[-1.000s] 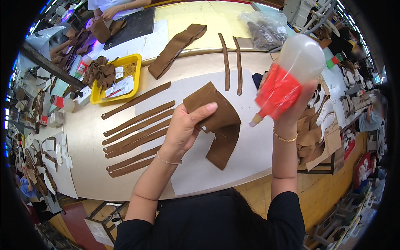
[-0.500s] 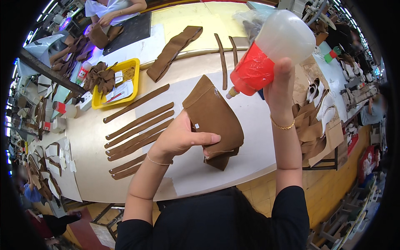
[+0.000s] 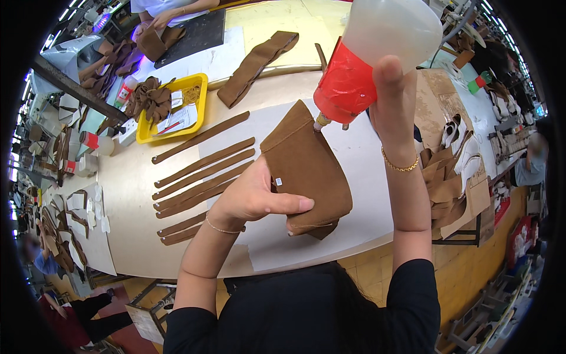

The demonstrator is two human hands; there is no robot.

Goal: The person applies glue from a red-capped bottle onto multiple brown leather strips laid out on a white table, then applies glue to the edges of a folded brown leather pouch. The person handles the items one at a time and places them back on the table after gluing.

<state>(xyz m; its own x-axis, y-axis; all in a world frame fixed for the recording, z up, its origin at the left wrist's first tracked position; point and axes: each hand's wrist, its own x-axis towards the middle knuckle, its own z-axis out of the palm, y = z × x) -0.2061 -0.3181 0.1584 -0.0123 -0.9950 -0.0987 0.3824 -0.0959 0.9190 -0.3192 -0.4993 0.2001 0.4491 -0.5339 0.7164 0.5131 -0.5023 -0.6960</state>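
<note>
My left hand (image 3: 256, 194) grips a folded brown leather piece (image 3: 309, 165) by its left side, thumb on top and the other fingers hidden beneath. A small white tag shows beside the thumb. My right hand (image 3: 394, 106) holds a squeeze bottle (image 3: 348, 82) tipped nozzle-down; it has a translucent white body and a red-wrapped neck. The nozzle tip is at the upper right edge of the leather piece, seemingly touching it. On the table left of my left hand lie several narrow brown strips (image 3: 203, 171) in a row.
A yellow tray (image 3: 203, 100) with brown pieces, papers and a red pen stands at the back left. A wide brown band (image 3: 259, 65) lies beyond the strips. Brown pieces (image 3: 445, 189) lie on cardboard at the right. Across the table a co-worker's hands (image 3: 162, 20) handle brown leather.
My right hand has brought the bottle left and its nozzle down to the leather edge. The leather piece stays in my left hand. The whole view has shifted slightly.
</note>
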